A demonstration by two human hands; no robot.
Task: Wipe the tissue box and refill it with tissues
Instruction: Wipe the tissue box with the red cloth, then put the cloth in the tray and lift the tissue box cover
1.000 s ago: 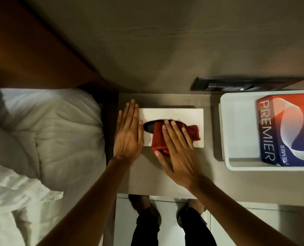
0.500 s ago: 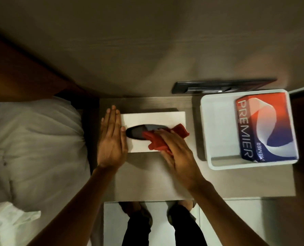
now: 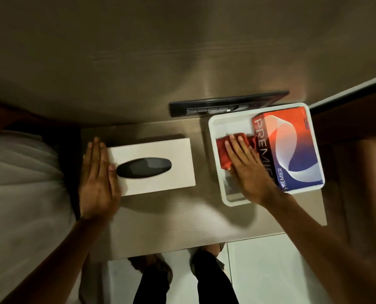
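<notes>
A white tissue box (image 3: 160,150) with a dark oval slot (image 3: 143,168) lies on the wooden bedside table (image 3: 160,218). My left hand (image 3: 98,176) rests flat against the box's left end, fingers together. My right hand (image 3: 247,167) lies flat over a red cloth (image 3: 223,150) inside a white tray (image 3: 214,137) to the right. A red, white and blue pack of tissues marked PREMIER (image 3: 292,145) fills the tray's right side, touching the cloth.
A dark switch panel (image 3: 224,104) sits on the wall behind the tray. White bedding (image 3: 22,183) lies to the left of the table. My feet (image 3: 178,262) stand on pale floor tiles below the table's front edge.
My right hand has carried the red cloth off the tissue box and rightward into the white tray. My left hand has stayed at the box's left end.
</notes>
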